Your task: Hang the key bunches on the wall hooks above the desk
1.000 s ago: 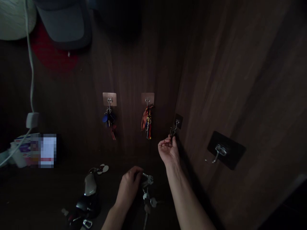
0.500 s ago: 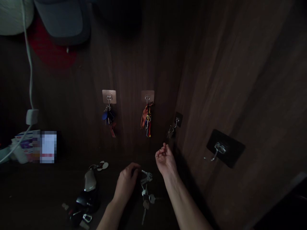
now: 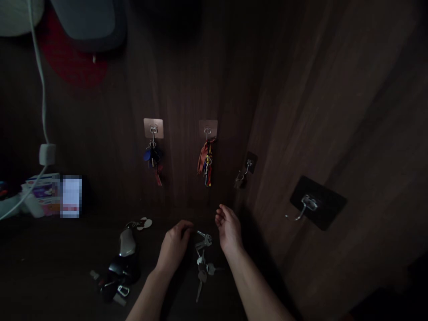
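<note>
Just left of a spread of silver keys (image 3: 204, 243), my left hand (image 3: 175, 244) rests on the dark surface, back up, fingers loosely bent and apart from the thumb. It appears to hold nothing. On the other side of those keys, my right hand (image 3: 230, 228) is turned with its palm inward and fingers slightly curled, also apparently bare. More keys (image 3: 201, 276) lie below, between my forearms. A small bunch of keys (image 3: 239, 179) hangs above my right hand from a wall hook (image 3: 248, 166).
Two back-wall hooks carry key bunches, one with a blue tag (image 3: 147, 154), one with an orange strap (image 3: 202, 158). A bare hook (image 3: 306, 206) is on the right wall. Left lie car keys (image 3: 123, 266), boxes (image 3: 43, 191) and a white cable (image 3: 43, 98); a cap (image 3: 88, 22) hangs above.
My right hand has lowered slightly and turned its palm from upward to inward, toward the loose keys. My left hand stays beside them. The whole view has shifted a little.
</note>
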`<move>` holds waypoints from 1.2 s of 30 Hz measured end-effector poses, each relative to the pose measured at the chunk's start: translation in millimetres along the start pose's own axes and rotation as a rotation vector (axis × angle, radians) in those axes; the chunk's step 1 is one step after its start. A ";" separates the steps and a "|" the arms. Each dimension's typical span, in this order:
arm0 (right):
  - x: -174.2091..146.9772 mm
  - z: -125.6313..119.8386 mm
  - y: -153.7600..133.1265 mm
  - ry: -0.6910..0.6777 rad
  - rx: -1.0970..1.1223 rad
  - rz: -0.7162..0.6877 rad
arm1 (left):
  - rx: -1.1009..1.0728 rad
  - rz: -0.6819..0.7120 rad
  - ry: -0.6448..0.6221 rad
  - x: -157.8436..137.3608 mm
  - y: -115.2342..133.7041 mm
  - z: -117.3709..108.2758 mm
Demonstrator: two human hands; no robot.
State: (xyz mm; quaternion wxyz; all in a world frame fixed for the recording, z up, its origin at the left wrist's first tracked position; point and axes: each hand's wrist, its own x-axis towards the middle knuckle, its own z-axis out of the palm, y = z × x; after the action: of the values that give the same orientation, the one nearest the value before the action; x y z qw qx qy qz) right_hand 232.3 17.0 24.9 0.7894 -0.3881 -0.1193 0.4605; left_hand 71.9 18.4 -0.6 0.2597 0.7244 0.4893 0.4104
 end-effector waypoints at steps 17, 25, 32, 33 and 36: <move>25.7 -18.2 -3.4 0.190 -0.015 -0.055 | -0.039 0.040 -0.090 -2.9 11.7 -16.5; 20.0 -14.0 -5.6 0.191 -0.021 -0.037 | 0.009 0.316 -0.270 -10.9 17.4 5.4; 18.2 -14.0 -2.7 0.161 -0.057 -0.055 | 0.141 0.414 -0.317 -10.6 8.8 15.8; 18.1 -13.9 -2.0 0.152 -0.072 -0.065 | 0.177 0.387 -0.292 -9.7 6.9 14.3; 17.2 -13.3 0.4 0.109 -0.129 -0.102 | 0.272 0.276 -0.210 -7.1 1.9 7.2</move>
State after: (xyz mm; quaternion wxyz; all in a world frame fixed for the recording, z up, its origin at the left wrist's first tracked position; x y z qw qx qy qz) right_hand 248.7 24.5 12.8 0.7905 -0.4560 -0.1253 0.3891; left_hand 77.7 11.4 -5.4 0.1503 0.8516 0.4067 0.2947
